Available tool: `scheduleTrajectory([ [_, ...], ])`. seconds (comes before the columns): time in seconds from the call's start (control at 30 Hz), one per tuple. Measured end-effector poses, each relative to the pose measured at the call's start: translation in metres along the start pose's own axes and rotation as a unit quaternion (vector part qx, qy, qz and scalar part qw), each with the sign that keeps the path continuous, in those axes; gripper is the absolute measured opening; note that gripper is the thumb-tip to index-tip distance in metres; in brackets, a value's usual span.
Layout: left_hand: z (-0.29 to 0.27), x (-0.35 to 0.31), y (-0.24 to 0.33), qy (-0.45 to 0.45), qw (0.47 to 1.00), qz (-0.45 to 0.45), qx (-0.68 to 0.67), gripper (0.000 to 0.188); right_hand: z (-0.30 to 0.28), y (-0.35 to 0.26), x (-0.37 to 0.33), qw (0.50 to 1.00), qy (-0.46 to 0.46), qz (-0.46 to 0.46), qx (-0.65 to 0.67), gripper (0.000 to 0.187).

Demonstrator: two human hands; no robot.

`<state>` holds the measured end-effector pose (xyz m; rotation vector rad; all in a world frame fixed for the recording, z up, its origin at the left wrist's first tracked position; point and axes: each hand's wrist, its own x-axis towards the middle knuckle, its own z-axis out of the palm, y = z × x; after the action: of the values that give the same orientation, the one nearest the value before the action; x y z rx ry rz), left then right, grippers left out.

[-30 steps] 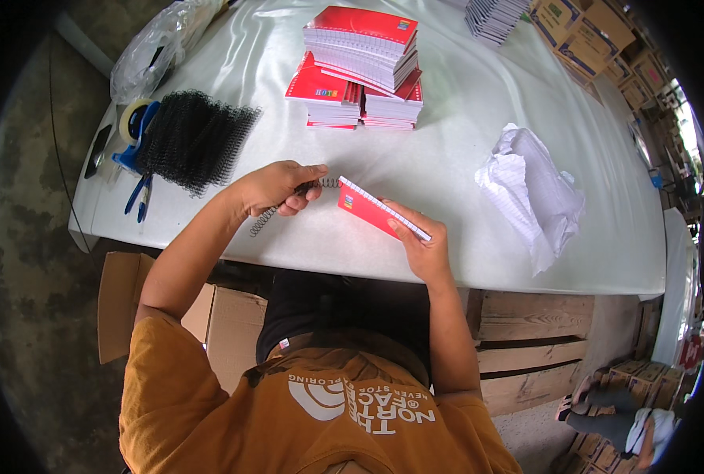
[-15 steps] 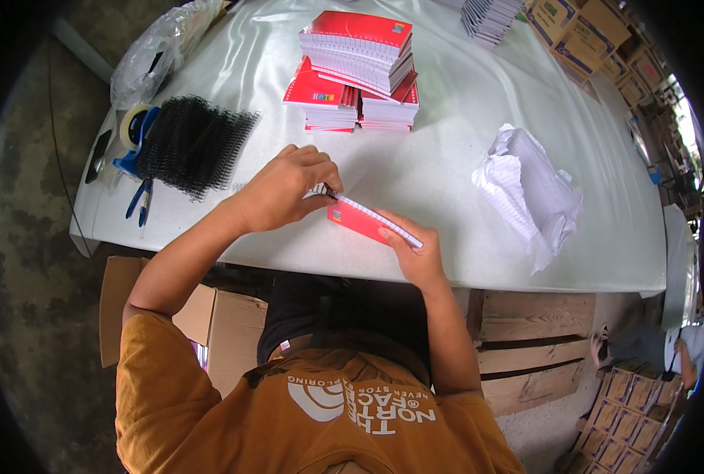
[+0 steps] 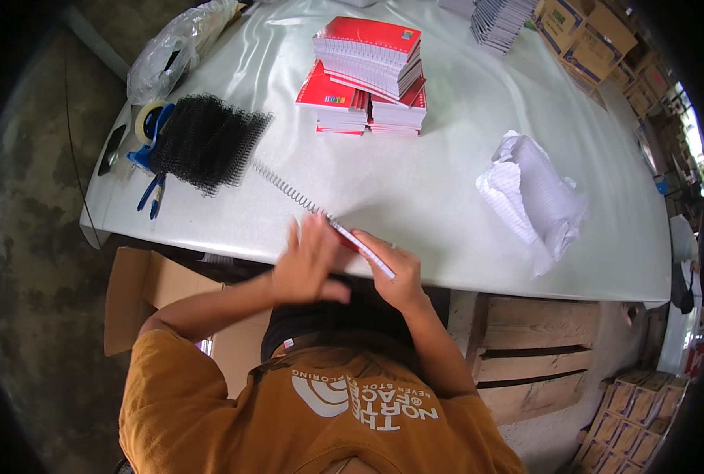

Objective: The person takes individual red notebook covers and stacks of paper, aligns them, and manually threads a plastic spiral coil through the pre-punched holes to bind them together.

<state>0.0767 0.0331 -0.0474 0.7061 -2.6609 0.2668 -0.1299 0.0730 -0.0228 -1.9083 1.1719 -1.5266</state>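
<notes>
My right hand point(image 3: 395, 272) grips a small red notebook point(image 3: 365, 251), tilted so that mostly its narrow white edge shows. A dark spiral binding coil point(image 3: 289, 189) sticks out from the notebook's far-left end, stretching toward a heap of black spiral coils point(image 3: 210, 142). My left hand point(image 3: 311, 257), a little blurred, is beside the notebook and just below the coil, its fingers spread with nothing in them. Whether its fingertips touch the coil or notebook, I cannot tell. Beyond the hands, red notebooks point(image 3: 367, 39) stand in stacks, one pile resting on two others.
Crumpled white paper point(image 3: 533, 197) lies at the right of the white-covered table point(image 3: 439, 189). At the left are a blue tape dispenser point(image 3: 148, 130), blue-handled pliers point(image 3: 153, 196), a dark phone point(image 3: 112, 150) and a plastic bag point(image 3: 178, 51). A cardboard box point(image 3: 131, 304) stands below the table edge.
My left hand has let go near the notebook's end, moved nearer to me and spread its fingers. The notebook has turned edge-up and moved nearer; the coil now shows at length.
</notes>
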Motion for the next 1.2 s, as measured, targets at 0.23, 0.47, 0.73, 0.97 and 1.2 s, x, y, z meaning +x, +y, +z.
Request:
scheduleTrajectory([
  [0.23,0.007,-0.011,0.009,0.058,0.991,0.019,-0.116,0.104,0.009,-0.005,0.005,0.996,-0.022,-0.08,-0.013,0.047],
  [0.47,-0.019,0.066,-0.029,0.315,0.946,-0.081,-0.001,0.106,0.01,-0.004,-0.002,0.995,-0.059,-0.062,-0.058,0.063],
  [0.73,-0.037,0.062,-0.02,0.175,0.984,0.017,-0.018,0.101,0.015,-0.004,-0.001,0.997,-0.066,-0.028,-0.011,0.072],
  [0.97,-0.005,0.014,0.014,0.038,0.987,0.155,-0.011,0.094,0.018,0.004,-0.003,0.991,-0.046,0.038,0.118,0.079],
  [1.2,0.002,0.001,0.031,0.101,0.982,0.079,-0.139,0.077,0.014,0.005,0.0,0.966,-0.036,0.136,0.215,0.086],
])
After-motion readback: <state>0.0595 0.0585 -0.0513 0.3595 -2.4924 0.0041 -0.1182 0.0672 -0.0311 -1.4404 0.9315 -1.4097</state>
